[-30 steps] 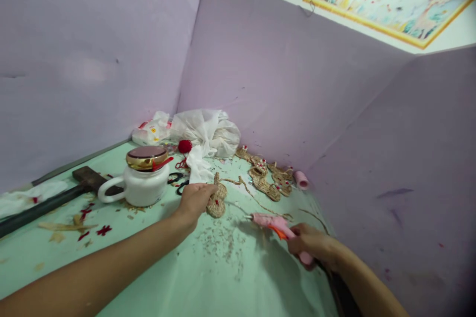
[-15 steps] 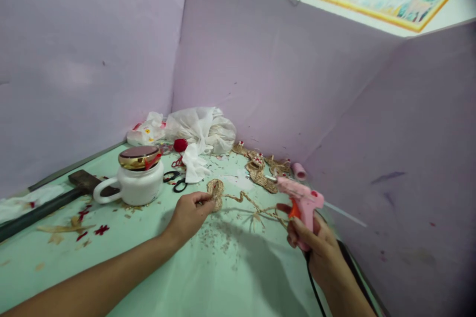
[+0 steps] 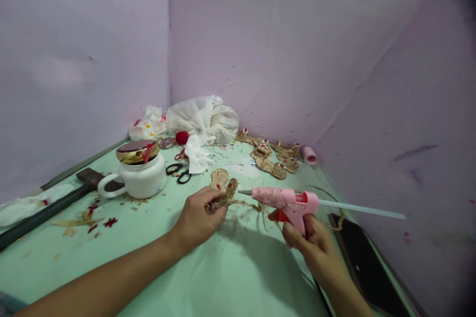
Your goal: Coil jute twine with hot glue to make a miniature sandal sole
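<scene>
My left hand (image 3: 203, 214) grips a small braided straw piece (image 3: 220, 180), shaped like a little sandal sole, with a folded-up part and small red spots on it. A loose plaited cord (image 3: 245, 204) trails from it to the right across the table. My right hand (image 3: 310, 237) is wrapped round the handle of a pink glue gun (image 3: 284, 198), its orange trigger under the fingers. The gun's metal nozzle points left, just short of the straw piece. A clear glue stick (image 3: 364, 209) juts from its back end.
Left stand a white lidded mug (image 3: 143, 178), a hammer (image 3: 87, 181) and black-handled scissors (image 3: 183, 176). Farther back lie a white plastic bag (image 3: 204, 119), red yarn (image 3: 182, 137) and several straw sandals (image 3: 269, 163). A pink roll (image 3: 309, 155) and dark phone-like slab (image 3: 366, 262) are at right.
The glue gun has swung level and moved left, its nozzle now close to the straw piece. My left hand has lifted and turned that piece. The view has tilted down.
</scene>
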Tool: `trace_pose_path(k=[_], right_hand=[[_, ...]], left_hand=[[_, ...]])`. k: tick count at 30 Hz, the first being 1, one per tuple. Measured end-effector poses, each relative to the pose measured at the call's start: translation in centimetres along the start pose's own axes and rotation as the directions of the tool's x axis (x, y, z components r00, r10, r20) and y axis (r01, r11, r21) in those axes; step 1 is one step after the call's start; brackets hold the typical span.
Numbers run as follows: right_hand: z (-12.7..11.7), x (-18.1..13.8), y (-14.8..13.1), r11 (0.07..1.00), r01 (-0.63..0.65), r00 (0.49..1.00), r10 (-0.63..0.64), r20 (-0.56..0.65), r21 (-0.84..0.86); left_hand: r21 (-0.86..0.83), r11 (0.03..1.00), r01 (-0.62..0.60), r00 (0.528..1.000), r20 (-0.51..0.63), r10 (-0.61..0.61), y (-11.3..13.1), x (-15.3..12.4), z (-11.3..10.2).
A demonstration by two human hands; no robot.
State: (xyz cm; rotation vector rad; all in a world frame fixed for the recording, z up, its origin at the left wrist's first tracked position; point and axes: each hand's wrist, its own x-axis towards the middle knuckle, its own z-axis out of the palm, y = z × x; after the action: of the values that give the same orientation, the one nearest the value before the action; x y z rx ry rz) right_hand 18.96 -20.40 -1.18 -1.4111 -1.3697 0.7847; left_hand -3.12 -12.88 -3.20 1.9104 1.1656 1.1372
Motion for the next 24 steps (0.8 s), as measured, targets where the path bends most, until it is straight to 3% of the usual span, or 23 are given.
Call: trace_pose_path(k=[10, 22, 24], right_hand=[[0.0, 0.2, 0.4, 0.987, 0.038, 0.998, -0.045, -0.043, -0.155], [-0.2, 0.3, 1.2, 0.994, 0.018, 1.000, -0.019, -0.012, -0.104], [-0.2, 0.2, 1.1, 0.996, 0.014, 1.000, -0.015, -0.011, -0.090]], left_hand=[[-0.007, 1.000, -0.017, 1.000, 0.006, 0.017, 0.1, -0.1, -0.2], [0.048, 0.999, 0.004, 1.000, -0.015, -0.003, -0.5, -0.1, -0.1], [0.129, 0.991, 0.030, 1.000, 0.001, -0.031, -0.4, -0.2, -0.1]])
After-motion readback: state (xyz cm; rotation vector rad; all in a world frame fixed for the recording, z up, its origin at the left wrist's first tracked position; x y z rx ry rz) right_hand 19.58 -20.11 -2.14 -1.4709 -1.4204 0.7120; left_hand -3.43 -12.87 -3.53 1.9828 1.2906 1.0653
